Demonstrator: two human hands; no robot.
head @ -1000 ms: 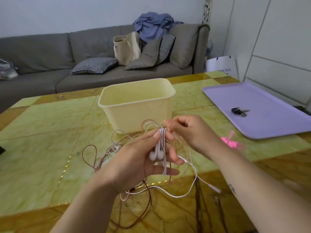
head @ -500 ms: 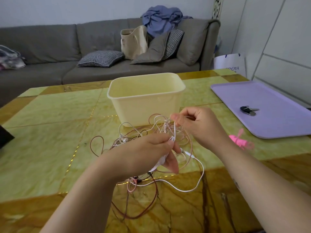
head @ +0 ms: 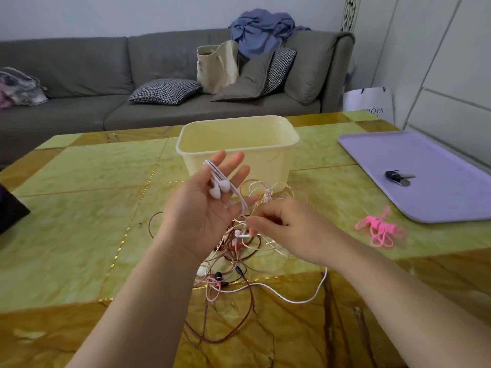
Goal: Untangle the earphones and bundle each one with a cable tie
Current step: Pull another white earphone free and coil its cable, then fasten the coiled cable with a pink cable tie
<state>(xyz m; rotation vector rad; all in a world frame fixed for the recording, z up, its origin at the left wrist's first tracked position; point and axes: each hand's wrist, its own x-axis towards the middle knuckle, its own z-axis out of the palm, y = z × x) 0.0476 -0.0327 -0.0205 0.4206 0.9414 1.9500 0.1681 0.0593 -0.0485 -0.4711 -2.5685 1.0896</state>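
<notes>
Fingers (head: 228, 163) spread; white earbuds (head: 220, 187) point down-palm.

Two bare forearms in view, no sleeves, no gloves. Left hand (head: 204, 213) and right hand (head: 295, 229): no rings, no watch, no bands; nails short, unpainted.

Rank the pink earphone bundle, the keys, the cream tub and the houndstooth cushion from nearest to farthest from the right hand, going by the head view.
From the right hand:
1. Cream tub, just beyond it, in the middle of the table.
2. Pink earphone bundle, to its right on the table; too close to the tub to rank firmly.
3. Keys, farther right on the purple tray.
4. Houndstooth cushion, back on the sofa.
</notes>
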